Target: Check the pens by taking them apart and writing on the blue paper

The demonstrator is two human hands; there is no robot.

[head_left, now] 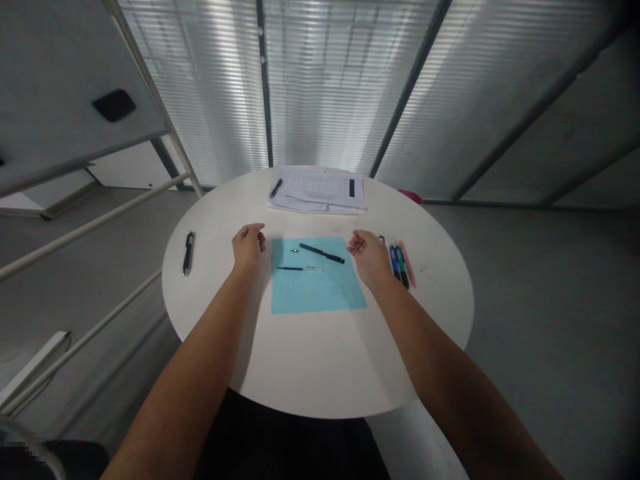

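A light blue sheet (320, 287) lies in the middle of a round white table (310, 360). On the sheet rest a dark pen barrel (323, 253), a thin refill (295, 269) and a tiny metal part (295, 251). My left hand (247, 245) hovers just left of the sheet, fingers loosely curled, holding nothing I can see. My right hand (367, 253) hovers at the sheet's right edge, fingers also loosely curled and apparently empty.
Several coloured pens (401, 265) lie right of my right hand. A black pen (188, 252) lies near the table's left edge. A stack of papers (320, 191) with a pen on it sits at the far side. White railings run at left.
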